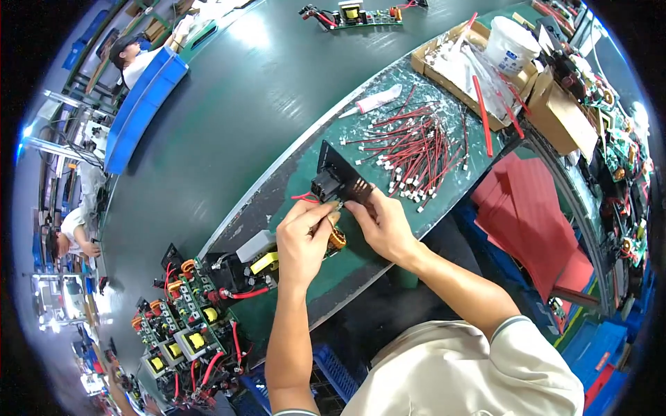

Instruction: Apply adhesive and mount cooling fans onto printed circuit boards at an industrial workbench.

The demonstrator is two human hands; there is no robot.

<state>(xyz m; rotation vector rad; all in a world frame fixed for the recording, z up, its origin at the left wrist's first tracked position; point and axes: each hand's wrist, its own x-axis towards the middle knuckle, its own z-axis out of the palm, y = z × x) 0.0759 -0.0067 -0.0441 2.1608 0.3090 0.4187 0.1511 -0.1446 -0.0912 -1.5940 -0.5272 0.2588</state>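
Note:
Before me, a black end panel (346, 175) with slots and a square black socket (325, 186) stands tilted above the bench. My right hand (386, 225) is closed on its lower right edge, thumb and fingers pinching it. My left hand (302, 239) is closed in a pinch at the panel's lower edge, near a short red wire (304, 198); what sits between its fingertips is too small to tell. Beneath and beside the left hand is a circuit board part with a copper coil (337, 239), a yellow transformer (264, 262) and a grey metal piece (255, 245).
Several assembled circuit boards (187, 333) crowd the left of the bench. Red and black wires with white plugs (420, 149) lie beyond my right hand, near a glue tube (374, 100) and a cardboard tray (444, 69). A conveyor (229, 104) carries another board (361, 19); co-workers sit across it.

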